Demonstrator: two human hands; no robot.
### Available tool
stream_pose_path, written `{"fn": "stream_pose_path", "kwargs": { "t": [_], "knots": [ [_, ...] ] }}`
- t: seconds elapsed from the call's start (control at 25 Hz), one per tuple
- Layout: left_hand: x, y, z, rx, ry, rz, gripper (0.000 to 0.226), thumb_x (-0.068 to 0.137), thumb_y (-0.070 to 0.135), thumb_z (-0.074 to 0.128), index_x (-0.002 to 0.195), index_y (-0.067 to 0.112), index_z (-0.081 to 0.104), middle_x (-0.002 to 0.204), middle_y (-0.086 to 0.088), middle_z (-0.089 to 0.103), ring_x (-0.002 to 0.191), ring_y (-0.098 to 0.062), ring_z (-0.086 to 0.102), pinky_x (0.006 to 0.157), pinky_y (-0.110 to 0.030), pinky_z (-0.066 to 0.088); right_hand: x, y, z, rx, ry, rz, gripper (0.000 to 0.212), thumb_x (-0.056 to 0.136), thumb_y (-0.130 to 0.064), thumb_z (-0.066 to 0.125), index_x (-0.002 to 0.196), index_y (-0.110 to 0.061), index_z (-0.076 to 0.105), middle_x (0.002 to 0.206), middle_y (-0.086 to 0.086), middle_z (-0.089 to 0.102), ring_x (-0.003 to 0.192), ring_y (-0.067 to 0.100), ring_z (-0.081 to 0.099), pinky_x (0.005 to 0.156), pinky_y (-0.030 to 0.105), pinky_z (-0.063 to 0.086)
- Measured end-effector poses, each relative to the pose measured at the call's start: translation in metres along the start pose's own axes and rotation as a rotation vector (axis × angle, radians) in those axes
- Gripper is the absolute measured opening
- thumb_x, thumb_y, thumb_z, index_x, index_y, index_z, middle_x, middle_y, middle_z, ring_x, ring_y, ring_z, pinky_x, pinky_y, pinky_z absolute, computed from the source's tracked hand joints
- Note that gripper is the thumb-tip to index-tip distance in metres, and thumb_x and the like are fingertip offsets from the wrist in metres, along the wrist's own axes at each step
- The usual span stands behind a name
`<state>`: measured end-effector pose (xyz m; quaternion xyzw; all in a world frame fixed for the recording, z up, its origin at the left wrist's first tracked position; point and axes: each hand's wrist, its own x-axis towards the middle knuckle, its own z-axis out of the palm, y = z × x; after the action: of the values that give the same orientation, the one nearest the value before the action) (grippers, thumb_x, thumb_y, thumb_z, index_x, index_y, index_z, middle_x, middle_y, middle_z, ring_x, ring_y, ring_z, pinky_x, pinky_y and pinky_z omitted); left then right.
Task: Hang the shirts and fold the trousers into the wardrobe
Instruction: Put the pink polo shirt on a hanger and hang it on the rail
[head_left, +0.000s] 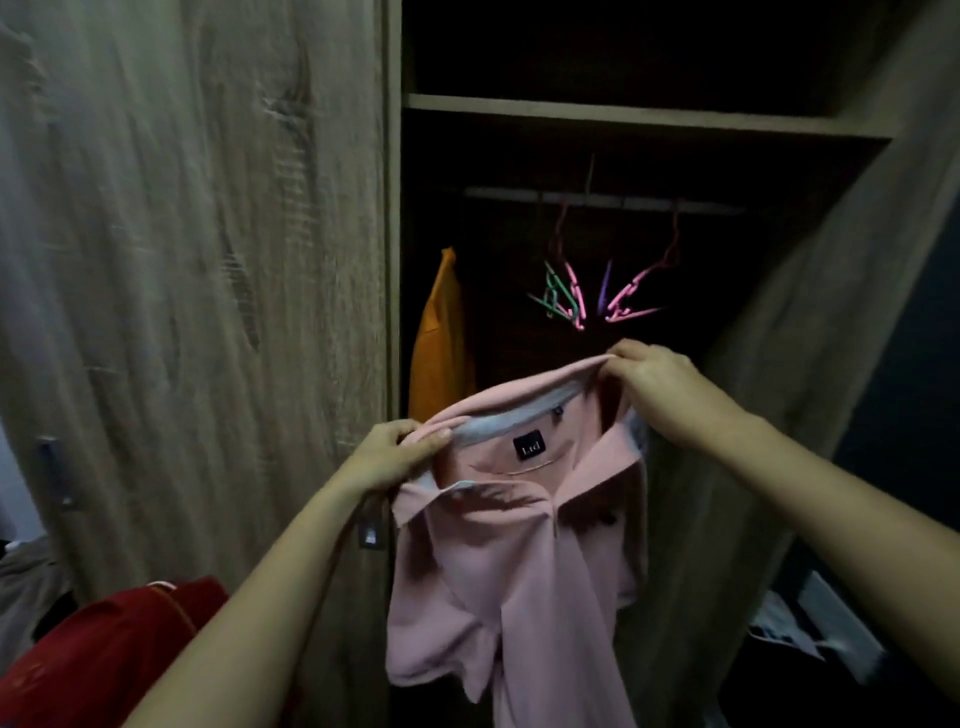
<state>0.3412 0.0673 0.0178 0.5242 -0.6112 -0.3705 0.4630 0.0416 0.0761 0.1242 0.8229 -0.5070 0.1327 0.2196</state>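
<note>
We hold the pink polo shirt (514, 561) up by its collar in front of the open wardrobe (649, 117), most likely to spread the neck opening so a hanger can go in before it joins the rail (602, 199). Our left hand (397, 454) pinches the near-left side of the collar, thumb on top of the fabric; our right hand (657, 382) grips the far-right edge of the collar with curled fingers and lifts it higher, so the neckline tilts up to the right. The shirt hangs free below our hands, just in front of the wardrobe's dark interior, its body bunched and creased, one short sleeve drooping at the lower left. Inside the neck we see a grey collar lining and a small black label (530, 447). Farther in, the empty plastic hangers (597, 296), pink, green and purple, dangle from the rail, and an orange garment (441, 338) already hangs at the left.
</note>
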Motion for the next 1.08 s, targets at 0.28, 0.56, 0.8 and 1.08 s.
{"fn": "stream_pose_path", "kwargs": {
  "t": [0.28,0.56,0.8,1.08],
  "knots": [
    [-0.005,0.01,0.018,-0.835,-0.286,-0.52,0.037,0.092,0.034,0.052,0.09,0.001,0.069,0.084,-0.016,0.072,0.07,-0.022,0.07,0.071,-0.034,0.057,-0.012,0.014,0.005,0.213,-0.164,0.114,0.062,0.065,-0.004,0.064,0.125,-0.017,0.052,0.132,-0.002,0.043,0.116,0.02,0.05,0.091,0.035,0.048],
    [-0.009,0.007,0.03,-1.029,-0.093,-0.253,0.02,0.098,0.014,0.041,0.11,0.013,0.056,0.095,-0.016,0.066,0.071,-0.019,0.07,0.066,-0.032,0.058,-0.006,0.009,-0.006,0.373,-0.057,0.198,0.055,0.061,-0.008,0.07,0.115,-0.01,0.061,0.12,0.004,0.05,0.109,0.022,0.052,0.091,0.034,0.045],
    [-0.02,0.0,0.046,-0.731,-0.119,-0.279,0.024,0.089,-0.007,0.046,0.087,0.012,0.061,0.08,-0.013,0.064,0.065,-0.019,0.062,0.056,-0.027,0.055,-0.001,-0.001,-0.015,0.387,-0.013,0.124,0.054,0.06,-0.008,0.071,0.113,-0.006,0.061,0.121,0.008,0.051,0.11,0.024,0.052,0.094,0.037,0.045],
    [-0.026,0.015,0.038,0.309,-0.146,0.076,0.019,0.068,0.029,0.079,0.078,0.019,0.066,0.074,0.008,0.065,0.07,-0.003,0.058,0.058,-0.009,0.04,-0.007,0.004,-0.017,0.405,-0.046,0.156,0.049,0.062,-0.009,0.068,0.111,-0.008,0.062,0.124,0.005,0.051,0.113,0.022,0.051,0.096,0.037,0.044]
  ]
}}
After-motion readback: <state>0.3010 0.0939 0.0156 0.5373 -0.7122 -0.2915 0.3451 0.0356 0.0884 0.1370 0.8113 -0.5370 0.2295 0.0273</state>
